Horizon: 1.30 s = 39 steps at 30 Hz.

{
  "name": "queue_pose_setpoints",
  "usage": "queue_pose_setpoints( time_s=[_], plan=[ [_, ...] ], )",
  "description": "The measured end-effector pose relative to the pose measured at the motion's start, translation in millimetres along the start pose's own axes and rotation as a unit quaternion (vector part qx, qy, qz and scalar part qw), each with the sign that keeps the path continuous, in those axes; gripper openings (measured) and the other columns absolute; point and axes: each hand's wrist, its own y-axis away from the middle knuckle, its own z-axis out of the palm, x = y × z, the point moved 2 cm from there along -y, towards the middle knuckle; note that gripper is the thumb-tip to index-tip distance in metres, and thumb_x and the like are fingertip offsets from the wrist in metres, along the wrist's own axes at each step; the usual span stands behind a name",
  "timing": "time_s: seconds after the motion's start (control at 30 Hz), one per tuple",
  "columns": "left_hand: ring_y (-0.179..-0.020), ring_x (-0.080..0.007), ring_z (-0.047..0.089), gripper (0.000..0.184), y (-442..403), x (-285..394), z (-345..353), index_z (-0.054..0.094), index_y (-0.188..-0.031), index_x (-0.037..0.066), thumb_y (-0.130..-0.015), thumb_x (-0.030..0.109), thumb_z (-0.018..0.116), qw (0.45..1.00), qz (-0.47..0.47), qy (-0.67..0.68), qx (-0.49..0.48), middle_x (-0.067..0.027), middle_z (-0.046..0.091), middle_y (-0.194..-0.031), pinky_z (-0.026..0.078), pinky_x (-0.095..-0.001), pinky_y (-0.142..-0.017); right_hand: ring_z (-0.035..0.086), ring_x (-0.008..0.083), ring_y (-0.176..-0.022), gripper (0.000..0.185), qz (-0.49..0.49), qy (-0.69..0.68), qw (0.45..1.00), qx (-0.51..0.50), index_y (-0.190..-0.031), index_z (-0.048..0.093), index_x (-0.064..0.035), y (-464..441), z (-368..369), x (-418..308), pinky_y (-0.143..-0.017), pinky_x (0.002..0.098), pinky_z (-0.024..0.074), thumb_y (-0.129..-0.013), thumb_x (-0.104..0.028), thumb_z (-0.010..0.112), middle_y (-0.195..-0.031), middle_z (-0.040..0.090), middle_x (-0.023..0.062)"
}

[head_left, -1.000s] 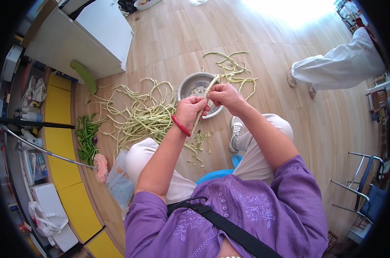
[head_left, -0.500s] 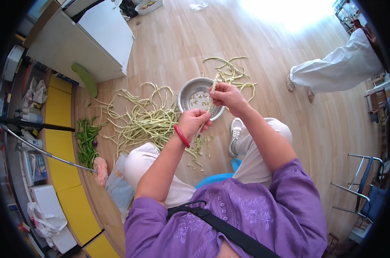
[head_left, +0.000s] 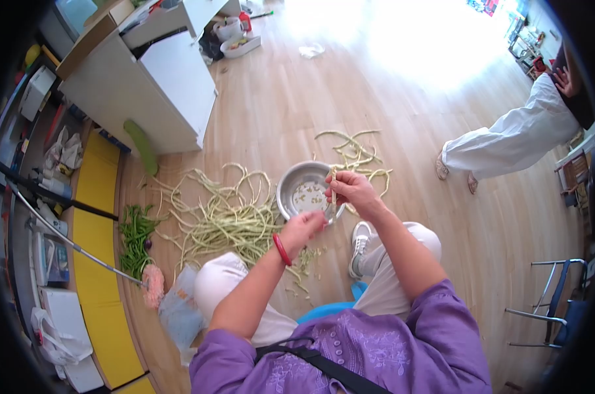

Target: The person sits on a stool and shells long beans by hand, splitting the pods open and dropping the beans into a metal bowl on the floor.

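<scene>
My right hand (head_left: 351,190) pinches a short bundle of pale green long beans (head_left: 333,178) over the right rim of a metal bowl (head_left: 286,197). Small cut bean pieces (head_left: 308,197) lie in the bowl. Just below the bowl's lower edge is my left hand (head_left: 302,230), its fingers closed and blurred; what they hold, if anything, cannot be made out. A red bracelet circles that wrist. A big heap of long beans (head_left: 228,226) spreads on the floor left of the bowl, and a smaller group (head_left: 356,150) lies behind it on the right.
Green peppers (head_left: 134,240) and a long green gourd (head_left: 140,146) lie at the left, near a white cabinet (head_left: 146,98). A pink mop head (head_left: 153,286) and a plastic bag (head_left: 181,312) are nearer. Another person (head_left: 514,141) stands right, above a metal-framed chair (head_left: 553,315).
The view has tilted up, so the bowl and beans appear lower. My left hand has moved slightly away from my right hand, which still holds the beans.
</scene>
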Motion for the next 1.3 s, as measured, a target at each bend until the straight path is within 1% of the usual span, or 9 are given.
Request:
queue_pose_setpoints(
  time_s=[0.07,0.23,0.5,0.57,0.63,0.77,0.9,1.13,1.3],
  plan=[
    [-0.087,-0.0123,0.056,0.031,-6.1,0.2,-10.8,0.055,-0.107,0.007,-0.09,0.031,0.044,0.996,0.012,0.085,0.01,-0.004,0.061,-0.098,0.043,-0.0267,-0.07,0.056,0.0066,-0.072,0.023,-0.004,0.044,0.997,-0.067,-0.101,0.057,-0.0019,3.5,6.0,1.0,-0.062,0.0205,0.0445,-0.085,-0.019,0.055,-0.08,0.062,0.0018],
    [-0.078,-0.0202,0.06,0.029,-15.2,11.1,-25.8,0.051,-0.101,-0.001,-0.093,0.025,0.039,0.945,0.022,0.324,-0.035,-0.0118,0.061,-0.091,0.05,-0.0323,-0.069,0.053,0.0079,-0.071,0.018,-0.024,0.176,0.963,-0.205,-0.091,0.063,-0.0037,15.3,35.1,13.7,-0.064,0.0258,0.044,-0.081,-0.018,0.06,-0.078,0.062,0.0008],
    [-0.07,-0.0169,0.061,0.015,-9.3,15.4,-37.6,0.057,-0.094,0.001,-0.084,0.013,0.056,0.956,0.05,0.282,0.066,-0.0088,0.063,-0.082,0.05,-0.0277,-0.064,0.058,0.0196,-0.069,0.021,-0.009,0.409,0.882,-0.235,-0.09,0.062,-0.0044,19.2,42.5,28.5,-0.067,0.0311,0.0454,-0.072,-0.016,0.063,-0.074,0.062,0.01],
    [-0.065,-0.016,0.061,0.014,-5.7,18.5,-36.5,0.058,-0.091,0.001,-0.083,0.013,0.057,0.959,0.052,0.27,0.077,-0.0084,0.063,-0.078,0.05,-0.0268,-0.062,0.059,0.0172,-0.069,0.019,-0.096,0.365,0.916,-0.136,-0.088,0.062,-0.0016,11.8,35.3,33.2,-0.065,0.0301,0.0459,-0.075,-0.014,0.058,-0.076,0.063,0.0094],
    [-0.063,-0.0154,0.06,0.013,-5.1,20.0,-35.8,0.058,-0.091,0.002,-0.083,0.012,0.057,0.965,0.049,0.244,0.077,-0.0081,0.063,-0.076,0.05,-0.026,-0.06,0.057,0.0137,-0.068,0.02,-0.041,0.226,0.972,-0.039,-0.088,0.062,0.0013,3.5,28.3,30.1,-0.063,0.0271,0.0459,-0.078,-0.015,0.057,-0.073,0.062,0.0069],
    [-0.06,-0.0121,0.059,0.012,-4.1,17.4,-24.4,0.059,-0.086,0.001,-0.083,0.012,0.058,0.978,0.047,0.188,0.079,-0.0069,0.062,-0.072,0.047,-0.0229,-0.055,0.056,0.009,-0.071,0.024,-0.007,0.055,0.998,0.031,-0.099,0.059,-0.0008,2.9,27.8,10.1,-0.06,0.0212,0.0445,-0.084,-0.019,0.057,-0.081,0.061,0.0043],
    [-0.06,-0.011,0.058,0.011,-0.8,15.3,-11.9,0.059,-0.085,0.001,-0.082,0.011,0.058,0.988,0.035,0.134,0.062,-0.0064,0.062,-0.071,0.046,-0.022,-0.054,0.054,0.0082,-0.066,0.021,-0.019,-0.047,0.997,0.064,-0.09,0.059,-0.0018,-0.2,21.1,11.4,-0.055,0.022,0.0425,-0.083,-0.022,0.058,-0.075,0.059,0.0024],
    [-0.062,-0.0095,0.056,0.024,1.8,15.8,-1.2,0.056,-0.1,-0.001,-0.084,0.016,0.056,0.993,0.074,0.052,0.074,-0.0052,0.06,-0.074,0.042,-0.0201,-0.051,0.047,0.007,-0.054,0.013,-0.048,-0.009,0.997,0.062,-0.073,0.061,-0.0052,-2.3,11.9,29.5,-0.048,0.0223,0.038,-0.078,-0.016,0.056,-0.062,0.054,0.0001],
    [-0.06,-0.0108,0.058,0.014,-6.2,4.2,-7.9,0.059,-0.09,0.002,-0.082,0.014,0.058,0.992,0.071,0.051,0.091,-0.0046,0.061,-0.076,0.046,-0.0207,-0.048,0.052,0.0076,-0.059,0.019,-0.056,0.077,0.995,0.008,-0.084,0.061,-0.0013,10.9,21.7,23.6,-0.052,0.0224,0.0433,-0.078,-0.019,0.059,-0.067,0.057,0.0005]
  ],
)
